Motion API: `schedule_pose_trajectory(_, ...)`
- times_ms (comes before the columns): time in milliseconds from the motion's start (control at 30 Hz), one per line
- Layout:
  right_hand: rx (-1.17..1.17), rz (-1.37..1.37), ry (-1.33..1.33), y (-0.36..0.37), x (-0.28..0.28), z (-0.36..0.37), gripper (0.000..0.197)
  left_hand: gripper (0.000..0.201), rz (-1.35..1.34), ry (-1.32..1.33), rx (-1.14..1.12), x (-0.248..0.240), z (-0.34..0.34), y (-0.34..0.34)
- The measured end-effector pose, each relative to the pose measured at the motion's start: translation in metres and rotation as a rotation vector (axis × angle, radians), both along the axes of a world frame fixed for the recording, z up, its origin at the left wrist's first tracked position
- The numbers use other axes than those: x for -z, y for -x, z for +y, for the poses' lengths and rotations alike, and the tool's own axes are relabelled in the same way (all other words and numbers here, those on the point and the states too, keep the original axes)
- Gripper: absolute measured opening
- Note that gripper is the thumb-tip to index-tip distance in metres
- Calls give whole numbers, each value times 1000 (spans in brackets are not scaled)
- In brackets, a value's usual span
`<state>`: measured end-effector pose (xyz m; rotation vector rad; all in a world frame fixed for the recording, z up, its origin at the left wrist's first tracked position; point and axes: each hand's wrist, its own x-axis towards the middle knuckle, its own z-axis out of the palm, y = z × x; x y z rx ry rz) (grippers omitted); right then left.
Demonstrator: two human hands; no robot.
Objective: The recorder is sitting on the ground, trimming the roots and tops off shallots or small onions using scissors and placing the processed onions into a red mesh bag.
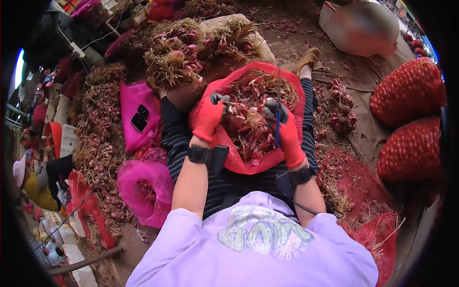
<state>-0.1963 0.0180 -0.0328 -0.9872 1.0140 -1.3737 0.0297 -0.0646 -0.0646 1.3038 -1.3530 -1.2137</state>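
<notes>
My left hand (211, 115), in a red glove with grey fingertips, is closed at the left side of an open red mesh bag (293, 81). Whatever its fingers pinch is too small to make out. The bag sits between my knees, filled with dry stalks, loose skins and red shallots (244, 131). Over the bag's right side, my right hand (285, 126), gloved alike, is closed around a slim blue-handled tool (277, 131). A thin dark part rises above that fist; I cannot tell whether it is a knife or scissors.
Bunches of dried shallots (174, 57) are heaped ahead on the left, with a long pile (103, 129) farther left. A pink bag (131, 103) bears a phone (139, 122). A pink mesh bag (131, 186) lies below it. Full red sacks (407, 93) stand right. Another person (40, 184) sits far left.
</notes>
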Motion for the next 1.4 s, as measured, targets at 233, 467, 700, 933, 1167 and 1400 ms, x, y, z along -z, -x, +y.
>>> schedule_pose_trajectory(233, -303, 195, 190, -37, -1, -54, 28, 15, 573, -45, 126, -28, 17, 8)
schedule_pose_trajectory(467, -219, -252, -77, 1, 5, -55, 25, 33, -622, 288, 48, 3, 48, 7)
schedule_pose_trajectory(700, -395, 341, 346, 12, 6, -61, 22, 37, 492, -30, 136, -64, 52, 27)
schedule_pose_trajectory(933, -160, -85, -147, -13, 5, -49, 31, 10, 433, -166, -58, -31, 48, 30)
schedule_pose_trajectory(1167, -75, 465, 253, -35, 6, -45, 18, 7, 394, -162, -134, -25, 59, 42)
schedule_pose_trajectory(1400, 201, 532, 33, -24, 34, -43, 13, 7, 1004, -396, -137, -11, 61, 36)
